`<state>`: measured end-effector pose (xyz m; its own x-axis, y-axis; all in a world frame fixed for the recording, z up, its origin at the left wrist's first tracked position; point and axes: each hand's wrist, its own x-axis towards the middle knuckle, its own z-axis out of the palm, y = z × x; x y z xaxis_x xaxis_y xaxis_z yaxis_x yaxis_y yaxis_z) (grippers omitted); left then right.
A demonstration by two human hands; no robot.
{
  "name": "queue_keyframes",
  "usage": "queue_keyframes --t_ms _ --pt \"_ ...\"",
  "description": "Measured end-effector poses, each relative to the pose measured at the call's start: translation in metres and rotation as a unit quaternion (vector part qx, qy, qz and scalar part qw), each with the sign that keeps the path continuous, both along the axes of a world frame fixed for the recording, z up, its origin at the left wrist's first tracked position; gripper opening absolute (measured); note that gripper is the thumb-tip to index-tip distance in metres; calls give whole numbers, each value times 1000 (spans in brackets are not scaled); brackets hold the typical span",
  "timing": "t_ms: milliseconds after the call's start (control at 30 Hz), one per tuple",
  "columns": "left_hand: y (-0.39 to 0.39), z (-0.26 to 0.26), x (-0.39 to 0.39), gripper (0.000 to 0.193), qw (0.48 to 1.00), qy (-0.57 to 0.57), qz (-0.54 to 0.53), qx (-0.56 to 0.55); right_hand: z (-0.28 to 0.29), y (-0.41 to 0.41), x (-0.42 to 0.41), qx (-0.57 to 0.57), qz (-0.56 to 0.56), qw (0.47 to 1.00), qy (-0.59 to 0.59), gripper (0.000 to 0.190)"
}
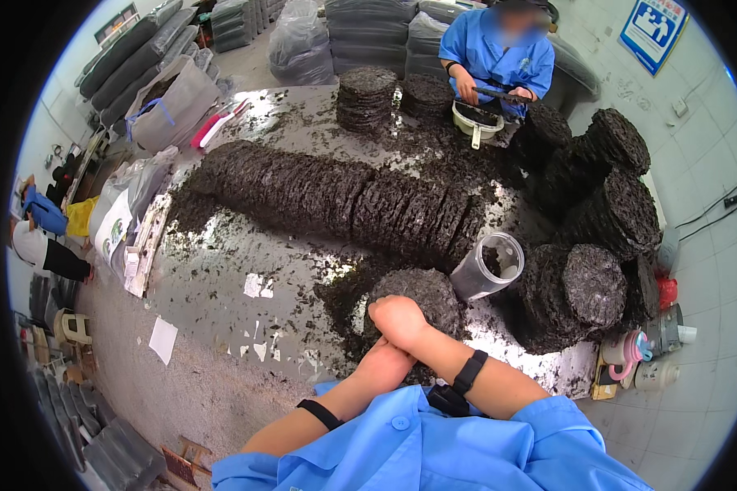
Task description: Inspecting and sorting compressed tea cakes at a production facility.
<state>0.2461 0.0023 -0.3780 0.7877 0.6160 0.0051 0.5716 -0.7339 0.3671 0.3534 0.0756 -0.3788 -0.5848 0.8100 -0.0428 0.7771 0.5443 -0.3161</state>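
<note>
A round dark cake of what looks like dried seaweed (414, 285) lies flat before me near the table's front edge. My right hand (398, 319) rests at its near left side, back upward and fingers curled out of sight. Just below, my left hand (384, 365) reaches in under the right wrist, its fingers hidden, so I cannot tell what either hand holds. A clear plastic jar (470, 273) with dark flakes inside stands tilted in view beside the cake. Behind it runs a long row of the same cakes (319, 193), set on edge and pressed together.
Several stacks of cakes (596, 285) lean along the right side. Across the table (221, 294), strewn with flakes and paper scraps, a co-worker (497, 58) holds a cake above a white handled basin (479, 127). A red-and-white brush (218, 126) lies far left; a pink-handled cup (623, 353) stands right.
</note>
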Motion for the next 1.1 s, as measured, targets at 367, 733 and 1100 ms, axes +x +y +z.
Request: queue_keyframes --t_ms 367,733,1100 --pt "18 25 -17 80 993 -62 69 -74 88 7 153 134 -318 930 131 12" --pt "28 18 -25 93 995 7 93 -39 26 -56 122 -150 -364 908 146 39" --pt "23 20 -16 88 996 38 80 -13 25 -47 111 73 -216 971 71 14"
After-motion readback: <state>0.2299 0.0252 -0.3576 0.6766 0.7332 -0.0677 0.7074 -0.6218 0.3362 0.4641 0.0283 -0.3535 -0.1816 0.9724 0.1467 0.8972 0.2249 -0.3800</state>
